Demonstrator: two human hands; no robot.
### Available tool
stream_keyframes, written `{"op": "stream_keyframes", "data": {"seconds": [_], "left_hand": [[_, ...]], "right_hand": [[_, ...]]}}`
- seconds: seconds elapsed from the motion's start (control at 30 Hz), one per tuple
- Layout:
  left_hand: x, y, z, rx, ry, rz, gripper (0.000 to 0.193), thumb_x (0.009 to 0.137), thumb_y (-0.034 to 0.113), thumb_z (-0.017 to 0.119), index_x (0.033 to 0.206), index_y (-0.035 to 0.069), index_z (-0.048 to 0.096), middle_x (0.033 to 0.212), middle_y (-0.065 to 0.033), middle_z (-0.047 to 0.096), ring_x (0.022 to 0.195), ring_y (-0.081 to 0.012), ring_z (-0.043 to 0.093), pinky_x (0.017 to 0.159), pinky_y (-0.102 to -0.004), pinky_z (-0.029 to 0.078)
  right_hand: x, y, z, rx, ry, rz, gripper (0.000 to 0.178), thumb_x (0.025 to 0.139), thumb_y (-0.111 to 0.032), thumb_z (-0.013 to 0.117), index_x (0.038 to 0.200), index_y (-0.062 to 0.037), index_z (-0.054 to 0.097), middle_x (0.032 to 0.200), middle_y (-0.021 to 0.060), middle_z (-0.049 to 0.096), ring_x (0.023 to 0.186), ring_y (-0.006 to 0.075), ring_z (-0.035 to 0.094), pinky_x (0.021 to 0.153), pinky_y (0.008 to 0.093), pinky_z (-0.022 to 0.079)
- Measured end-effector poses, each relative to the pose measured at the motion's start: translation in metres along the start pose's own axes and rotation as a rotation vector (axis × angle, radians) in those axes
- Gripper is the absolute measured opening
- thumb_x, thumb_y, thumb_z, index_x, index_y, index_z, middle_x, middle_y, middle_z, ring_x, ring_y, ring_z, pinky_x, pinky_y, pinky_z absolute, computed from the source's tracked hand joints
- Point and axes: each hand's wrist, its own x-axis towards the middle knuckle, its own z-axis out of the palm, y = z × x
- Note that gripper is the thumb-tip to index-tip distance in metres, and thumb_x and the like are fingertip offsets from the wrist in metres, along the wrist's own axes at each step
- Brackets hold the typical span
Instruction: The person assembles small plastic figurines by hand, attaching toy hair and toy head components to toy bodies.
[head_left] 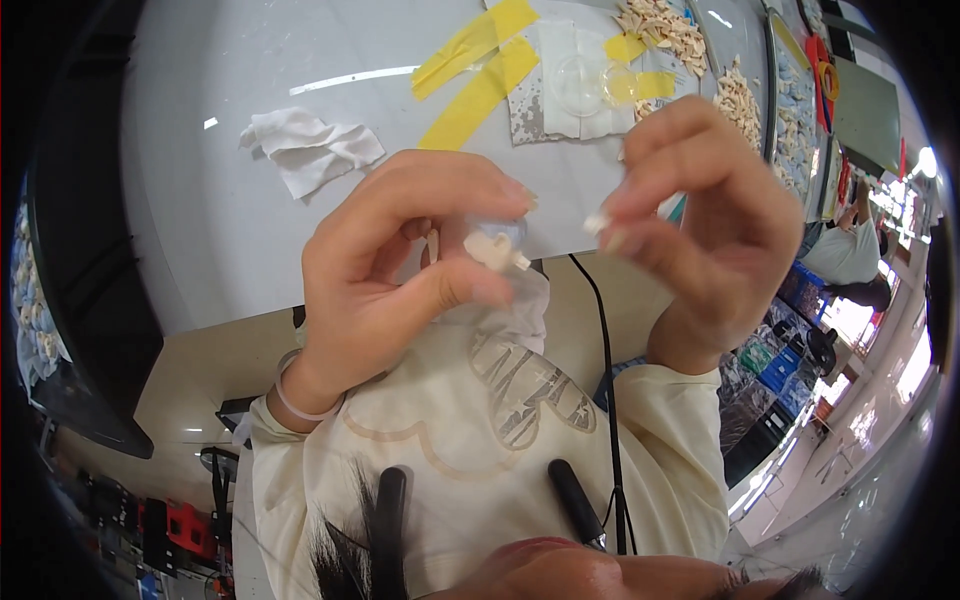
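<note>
My left hand is closed on a small cream plastic part, held between thumb and fingers above the near table edge. A pale bluish-white patch shows behind that part, too blurred to name. Another cream bit shows deeper among the left fingers. Apart from it on the right, my right hand pinches a tiny white piece between thumb and fingertip. The right fingers are slightly smeared by motion. Both hands are raised over the near edge of the white table.
A crumpled white cloth lies left on the table. Beyond my hands are yellow tape strips, a clear round dish on white paper, and piles of cream pieces. A black cable hangs before me. Another person is at far right.
</note>
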Motion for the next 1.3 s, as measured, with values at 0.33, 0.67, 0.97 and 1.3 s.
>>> {"op": "stream_keyframes", "data": {"seconds": [0.33, 0.67, 0.97, 1.3], "left_hand": [[-0.007, 0.015, 0.011, 0.401, -0.058, -0.018, 0.044, 0.059, 0.016, 0.073, 0.092, -0.002, 0.051, 0.091, -0.0127, 0.049, 0.079, -0.0146, 0.049, 0.060, -0.0208, 0.037], [-0.013, 0.014, 0.017, 0.561, -0.021, 0.172, 0.047, 0.057, 0.030, 0.071, 0.090, 0.000, 0.054, 0.084, -0.0130, 0.052, 0.067, -0.0123, 0.049, 0.050, -0.0185, 0.034], [-0.014, 0.025, 0.017, 0.919, -0.114, 0.445, 0.045, 0.057, 0.033, 0.064, 0.088, 0.001, 0.057, 0.074, -0.0112, 0.054, 0.057, -0.0144, 0.050, 0.046, -0.0210, 0.035], [-0.015, 0.017, 0.016, 0.582, -0.030, 0.380, 0.045, 0.052, 0.029, 0.067, 0.088, 0.002, 0.062, 0.070, -0.0035, 0.053, 0.052, -0.0096, 0.045, 0.043, -0.0197, 0.036]], "right_hand": [[-0.027, 0.004, 0.014, 0.335, -0.037, 0.190, 0.020, 0.051, -0.004, 0.070, 0.065, -0.0007, 0.056, 0.065, 0.0069, 0.048, 0.062, 0.0139, 0.042, 0.056, 0.0226, 0.029], [-0.032, -0.005, 0.017, 0.287, -0.067, 0.190, 0.018, 0.055, 0.000, 0.069, 0.065, -0.0020, 0.054, 0.064, 0.0049, 0.046, 0.061, 0.0120, 0.040, 0.056, 0.0218, 0.028], [-0.031, -0.012, 0.014, 0.001, -0.115, 0.053, 0.022, 0.053, -0.003, 0.073, 0.063, -0.0034, 0.053, 0.064, 0.0045, 0.047, 0.057, 0.0113, 0.041, 0.051, 0.0218, 0.029], [-0.036, 0.002, 0.025, 0.375, -0.019, 0.032, 0.027, 0.049, -0.009, 0.077, 0.062, -0.0046, 0.053, 0.067, 0.0047, 0.048, 0.057, 0.0113, 0.042, 0.050, 0.0215, 0.030]]}}
